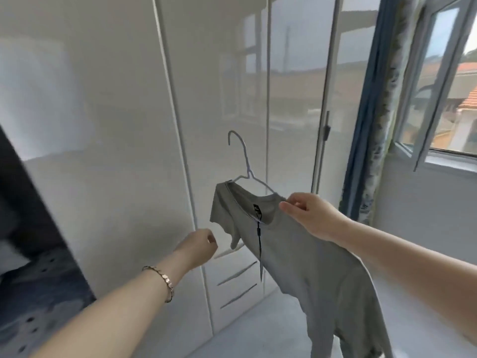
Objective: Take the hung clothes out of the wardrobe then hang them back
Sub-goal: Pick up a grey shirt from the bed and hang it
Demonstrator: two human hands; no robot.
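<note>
Grey T-shirt (304, 254) on hanger (245, 164), right hand (307, 215) gripping

Glossy white wardrobe doors (108, 156) stand shut straight ahead and form a flat wall with no gap to reach through; the only opening is a dark compartment (23, 197) at the far left edge. The grey T-shirt (296, 257) on its wire hanger (244, 161) hangs in the open air before the doors, filling the space between them and the right hand (309, 215). To the right, a blue curtain (371, 125) and the open window frame (444, 81) close off that side.
</note>
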